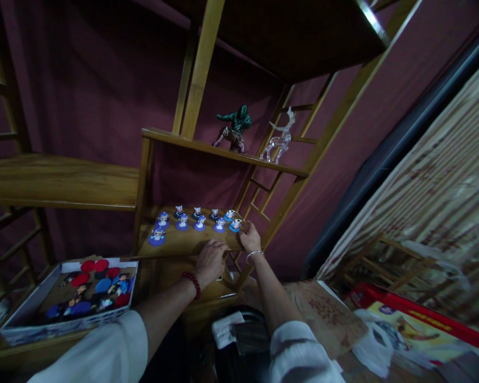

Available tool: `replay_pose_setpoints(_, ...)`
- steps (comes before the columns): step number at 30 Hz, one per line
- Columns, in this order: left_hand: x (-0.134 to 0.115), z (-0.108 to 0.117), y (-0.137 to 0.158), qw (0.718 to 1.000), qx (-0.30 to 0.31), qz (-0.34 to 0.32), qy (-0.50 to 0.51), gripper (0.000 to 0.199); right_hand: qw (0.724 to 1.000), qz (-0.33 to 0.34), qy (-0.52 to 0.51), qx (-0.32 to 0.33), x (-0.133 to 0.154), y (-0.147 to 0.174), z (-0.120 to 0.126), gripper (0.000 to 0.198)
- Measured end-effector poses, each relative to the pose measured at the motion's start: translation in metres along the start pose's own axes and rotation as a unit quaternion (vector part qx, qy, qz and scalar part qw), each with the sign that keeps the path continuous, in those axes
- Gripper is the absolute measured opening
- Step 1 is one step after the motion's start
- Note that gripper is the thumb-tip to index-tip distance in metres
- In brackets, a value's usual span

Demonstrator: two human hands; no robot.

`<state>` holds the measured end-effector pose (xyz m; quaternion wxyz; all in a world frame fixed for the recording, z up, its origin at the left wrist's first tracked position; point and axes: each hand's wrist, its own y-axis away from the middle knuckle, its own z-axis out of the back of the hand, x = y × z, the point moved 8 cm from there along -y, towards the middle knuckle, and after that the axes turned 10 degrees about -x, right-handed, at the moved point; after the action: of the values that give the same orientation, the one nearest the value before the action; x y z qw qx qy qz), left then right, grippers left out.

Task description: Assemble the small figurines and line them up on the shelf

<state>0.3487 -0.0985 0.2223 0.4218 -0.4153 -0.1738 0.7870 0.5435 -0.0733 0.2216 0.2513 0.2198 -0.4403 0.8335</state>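
Note:
My right hand (249, 237), with a silver bangle at its wrist, is at the right end of a lower wooden shelf (183, 246). Its fingers are closed at the right side of a cow-like figurine (235, 225) on a blue base. My left hand (211, 260), wearing a dark red bead bracelet, lies at the shelf's front edge with fingers bent; whatever they may hold is hidden. Purple-based figurines (182, 222) stand upright in a row. Behind them are smaller dark-based figurines (197, 213), and another blue-based figurine (229, 215) stands at the back right.
At left sits a shallow box (14, 325) of loose figurines and red and blue discs. Above the shelf stand a dark crouching statue (236, 127) and a clear deer (278, 142). A black bag (243, 356) is below me; a red box (431, 319) lies at right.

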Motion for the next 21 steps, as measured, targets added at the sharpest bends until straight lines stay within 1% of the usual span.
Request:
replay_pose_setpoints(4, 0.001, -0.001, 0.002, 1.000, 0.005, -0.002, 0.000, 0.044, 1.000, -0.014, -0.012, 0.005, -0.002, 0.004, 0.005, 0.043)
replay_pose_setpoints(9, -0.001, 0.000, 0.005, 1.000, -0.003, -0.018, -0.012, 0.043, 1.000, -0.026, 0.015, 0.001, 0.001, 0.016, 0.014, 0.036)
replay_pose_setpoints(13, -0.004, 0.002, 0.009, 1.000, -0.004, -0.019, -0.017, 0.045, 1.000, -0.006, 0.009, -0.014, 0.011, 0.031, 0.024, 0.036)
replay_pose_setpoints(15, -0.005, 0.003, 0.012, 1.000, -0.005, -0.017, -0.022, 0.045, 1.000, 0.015, 0.004, -0.024, 0.017, 0.038, 0.028, 0.035)
replay_pose_setpoints(17, -0.006, 0.005, 0.014, 0.999, -0.007, -0.018, -0.027, 0.044, 0.999, 0.027, 0.002, -0.022, 0.021, 0.043, 0.030, 0.035)
replay_pose_setpoints(21, -0.007, 0.007, 0.018, 0.999, -0.006, -0.026, -0.036, 0.043, 1.000, 0.021, 0.010, -0.011, 0.023, 0.045, 0.028, 0.034)
